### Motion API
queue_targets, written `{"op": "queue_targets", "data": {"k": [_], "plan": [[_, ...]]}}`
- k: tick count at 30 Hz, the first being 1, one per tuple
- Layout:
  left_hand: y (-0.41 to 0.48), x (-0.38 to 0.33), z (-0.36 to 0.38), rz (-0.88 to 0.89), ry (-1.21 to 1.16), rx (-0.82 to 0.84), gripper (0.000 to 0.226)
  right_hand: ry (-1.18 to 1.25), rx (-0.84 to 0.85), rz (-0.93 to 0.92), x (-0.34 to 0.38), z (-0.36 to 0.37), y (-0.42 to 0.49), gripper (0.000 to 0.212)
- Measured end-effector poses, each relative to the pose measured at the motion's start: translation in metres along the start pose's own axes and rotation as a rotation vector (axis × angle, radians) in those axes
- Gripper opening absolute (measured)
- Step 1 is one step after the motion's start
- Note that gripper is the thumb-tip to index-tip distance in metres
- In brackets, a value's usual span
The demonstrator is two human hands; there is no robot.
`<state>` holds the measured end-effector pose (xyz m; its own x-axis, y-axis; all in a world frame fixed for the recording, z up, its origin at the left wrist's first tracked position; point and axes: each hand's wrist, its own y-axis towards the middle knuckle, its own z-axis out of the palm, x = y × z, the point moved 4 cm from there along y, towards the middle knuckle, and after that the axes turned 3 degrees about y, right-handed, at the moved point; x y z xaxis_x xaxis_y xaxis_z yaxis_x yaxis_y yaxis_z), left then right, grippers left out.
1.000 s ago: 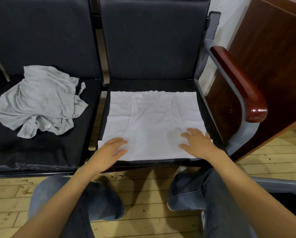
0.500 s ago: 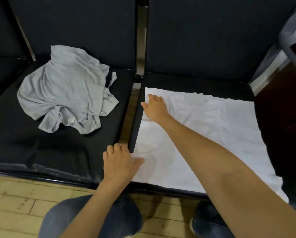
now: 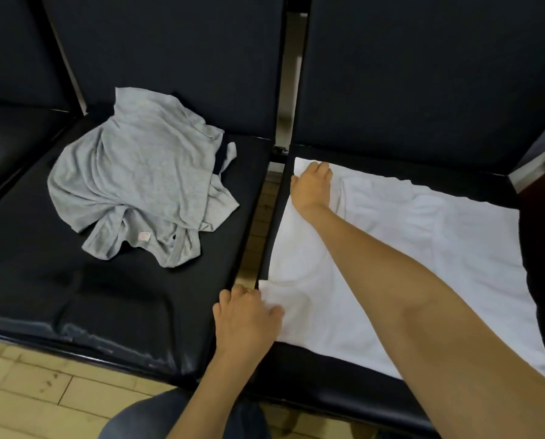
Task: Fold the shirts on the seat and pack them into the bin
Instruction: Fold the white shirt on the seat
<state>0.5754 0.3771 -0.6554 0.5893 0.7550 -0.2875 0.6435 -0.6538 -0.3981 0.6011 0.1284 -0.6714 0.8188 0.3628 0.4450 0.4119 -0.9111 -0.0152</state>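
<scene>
A white shirt (image 3: 423, 242) lies spread flat on the right black seat (image 3: 391, 160). My left hand (image 3: 245, 315) holds its near left corner, thumb on top of the cloth and fingers curled over the edge. My right arm reaches across the shirt, and my right hand (image 3: 312, 188) grips the far left corner with curled fingers. A crumpled grey shirt (image 3: 138, 182) sits in a heap on the left seat (image 3: 59, 296). The bin is out of view.
A narrow gap (image 3: 258, 223) separates the two seats and shows wooden floor (image 3: 43, 391) below. Dark backrests (image 3: 169, 58) stand behind both seats. A metal armrest post (image 3: 537, 160) rises at the far right. My knee in jeans (image 3: 144, 419) is at the bottom.
My view has swung left and closer. My right hand crossed from the near right edge to the shirt's far left corner. My left hand slid to the near left corner and closed on it.
</scene>
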Motion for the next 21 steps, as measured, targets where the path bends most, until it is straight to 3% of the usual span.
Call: {"op": "queue_targets", "data": {"k": [3, 5, 7, 10, 14, 17, 21], "plan": [[0.0, -0.005, -0.013, 0.039, -0.348, -0.157, 0.018, 0.1, -0.063, -0.013, 0.003, -0.008, 0.009, 0.042], [-0.005, -0.014, -0.019, 0.085, -0.555, -0.227, 0.018, 0.313, -0.115, 0.038, -0.004, -0.026, 0.011, 0.03], [-0.015, -0.032, -0.022, 0.212, -0.606, -0.294, 0.016, 0.601, -0.116, 0.122, -0.019, -0.051, 0.011, 0.022], [-0.034, -0.061, -0.007, 0.434, -0.524, -0.322, 0.014, 0.83, -0.098, 0.283, -0.064, -0.078, 0.006, 0.012], [-0.05, -0.093, 0.03, 0.661, -0.282, -0.273, 0.033, 0.743, -0.093, 0.412, -0.128, -0.089, 0.0, 0.018], [-0.052, -0.101, 0.045, 0.643, -0.176, -0.187, 0.038, 0.737, -0.022, 0.416, -0.146, -0.09, -0.006, 0.042], [-0.053, -0.103, 0.05, 0.682, -0.127, -0.161, 0.021, 0.595, 0.093, 0.292, -0.142, -0.088, -0.006, 0.04]]}}
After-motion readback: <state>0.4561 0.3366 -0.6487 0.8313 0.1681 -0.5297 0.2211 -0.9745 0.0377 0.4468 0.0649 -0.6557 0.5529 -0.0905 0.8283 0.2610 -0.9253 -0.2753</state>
